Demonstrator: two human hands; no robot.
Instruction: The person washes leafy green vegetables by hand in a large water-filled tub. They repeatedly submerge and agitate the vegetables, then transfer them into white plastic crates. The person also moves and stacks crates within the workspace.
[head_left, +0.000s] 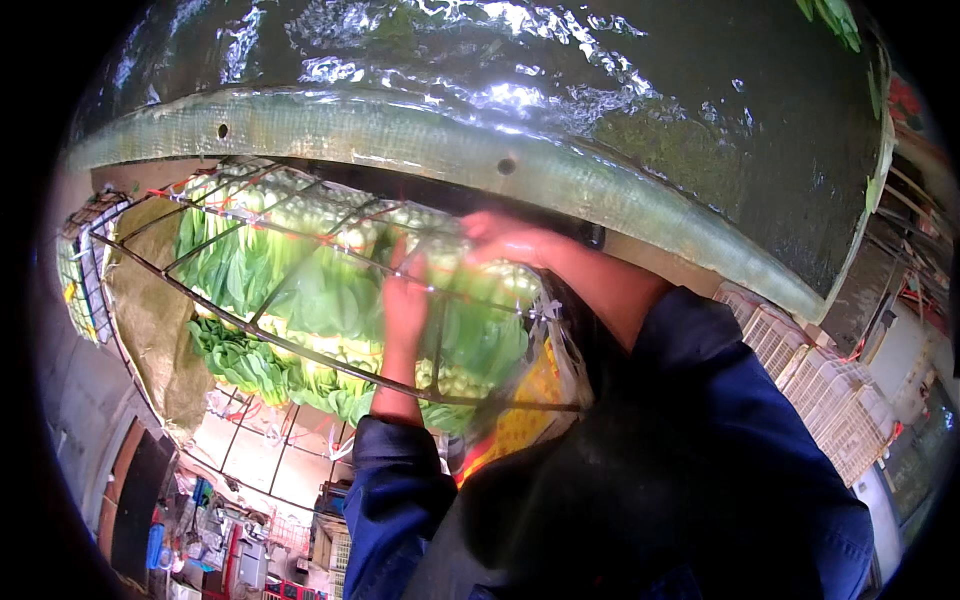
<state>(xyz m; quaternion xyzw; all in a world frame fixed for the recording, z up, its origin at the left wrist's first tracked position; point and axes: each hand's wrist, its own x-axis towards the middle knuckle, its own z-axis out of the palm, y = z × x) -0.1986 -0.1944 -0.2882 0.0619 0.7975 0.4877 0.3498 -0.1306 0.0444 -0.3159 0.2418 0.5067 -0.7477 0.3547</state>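
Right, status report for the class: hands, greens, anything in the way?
Left hand, right hand blurred at the bok choy; grip unclear. Bok choy in rows. Metal bars cross over, possibly hindering.

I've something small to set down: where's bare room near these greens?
The pale rim between the water and the metal frame shows bare, though narrow. So does most of the brown sheet left of the greens. Inside the frame is crowded: packed greens, with the left hand and right hand over them.
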